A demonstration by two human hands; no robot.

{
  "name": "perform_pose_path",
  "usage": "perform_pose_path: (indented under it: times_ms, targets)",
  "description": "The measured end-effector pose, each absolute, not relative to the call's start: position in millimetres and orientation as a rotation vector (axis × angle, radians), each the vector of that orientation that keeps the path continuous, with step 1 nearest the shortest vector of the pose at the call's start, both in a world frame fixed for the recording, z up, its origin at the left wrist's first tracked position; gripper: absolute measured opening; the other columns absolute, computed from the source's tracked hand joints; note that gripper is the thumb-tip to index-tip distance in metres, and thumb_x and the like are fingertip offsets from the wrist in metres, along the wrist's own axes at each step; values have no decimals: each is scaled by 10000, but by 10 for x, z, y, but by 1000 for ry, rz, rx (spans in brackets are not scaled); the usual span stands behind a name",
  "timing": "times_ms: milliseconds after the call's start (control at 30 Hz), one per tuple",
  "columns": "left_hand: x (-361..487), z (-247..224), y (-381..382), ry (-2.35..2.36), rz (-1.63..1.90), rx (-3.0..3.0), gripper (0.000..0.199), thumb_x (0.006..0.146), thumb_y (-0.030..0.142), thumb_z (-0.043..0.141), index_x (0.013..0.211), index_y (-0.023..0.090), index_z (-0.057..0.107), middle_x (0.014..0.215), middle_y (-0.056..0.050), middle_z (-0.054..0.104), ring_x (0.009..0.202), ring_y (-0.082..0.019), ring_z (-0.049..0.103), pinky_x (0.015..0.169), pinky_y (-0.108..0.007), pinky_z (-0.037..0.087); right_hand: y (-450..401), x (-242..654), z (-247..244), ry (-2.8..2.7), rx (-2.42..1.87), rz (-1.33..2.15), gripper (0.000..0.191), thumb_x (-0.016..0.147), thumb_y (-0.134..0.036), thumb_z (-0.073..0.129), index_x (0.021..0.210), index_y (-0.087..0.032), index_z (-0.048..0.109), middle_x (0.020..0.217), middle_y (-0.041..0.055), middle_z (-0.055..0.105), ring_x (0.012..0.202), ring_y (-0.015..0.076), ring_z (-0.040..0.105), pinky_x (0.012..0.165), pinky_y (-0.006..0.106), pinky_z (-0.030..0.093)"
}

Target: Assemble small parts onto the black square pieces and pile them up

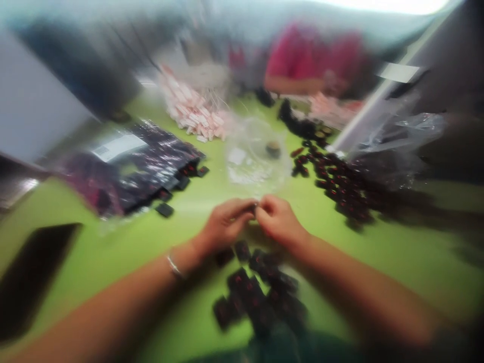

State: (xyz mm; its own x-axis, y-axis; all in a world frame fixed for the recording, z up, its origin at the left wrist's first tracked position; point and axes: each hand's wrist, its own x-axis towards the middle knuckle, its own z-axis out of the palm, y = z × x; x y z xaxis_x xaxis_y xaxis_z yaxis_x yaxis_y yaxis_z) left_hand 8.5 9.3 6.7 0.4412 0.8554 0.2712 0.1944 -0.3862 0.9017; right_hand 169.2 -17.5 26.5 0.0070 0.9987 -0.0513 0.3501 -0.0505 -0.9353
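Note:
Over the middle of the green table (143, 267), my left hand (227, 222) and my right hand (280, 219) meet at the fingertips. Both are closed, pinching a small dark piece (254, 207) between them; fingers cover most of it and blur hides its kind. A bracelet circles my left wrist. Below my hands, close to my body, lies a loose pile of small black block-like parts (253, 292) with reddish marks. Just beyond my fingers stands a clear round container (260, 151) with small white pieces and one dark round item inside.
A plastic bag of black parts (151, 161) lies left, a few spilling out. Pink-and-white pieces (196, 118) are heaped behind. More dark parts (340, 186) and a clear bag (408, 136) lie right. A dark flat object (34, 277) lies far left. A person in pink (310, 60) sits opposite.

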Motion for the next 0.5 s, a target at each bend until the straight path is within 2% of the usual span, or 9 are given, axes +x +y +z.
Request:
perform_pose_path:
  times_ms: [100,267,500]
  targets:
    - [106,67,86,932,994,1768,264,798,256,638,1045,198,710,1038,-77,719,961,-216,648,920,-358,484,-197,1655,263,-1446,-1493,921,171,741,-242,543,602,-204,452,496,-55,475,449,76,438,444,205,364]
    - [116,75,86,904,941,1383,292,775,281,680,1043,168,704,973,-75,733,904,-221,669,848,-348,529,-237,1659,371,-1170,-1386,1434,190,824,-348,522,712,-203,471,433,-72,488,332,70,430,351,186,346]
    - [105,44,93,861,920,1337,303,768,288,697,1044,166,704,973,-77,734,920,-224,667,847,-347,533,-210,1700,349,-1137,-1318,1496,157,793,-294,567,714,-194,476,441,-80,522,327,59,458,352,162,359]
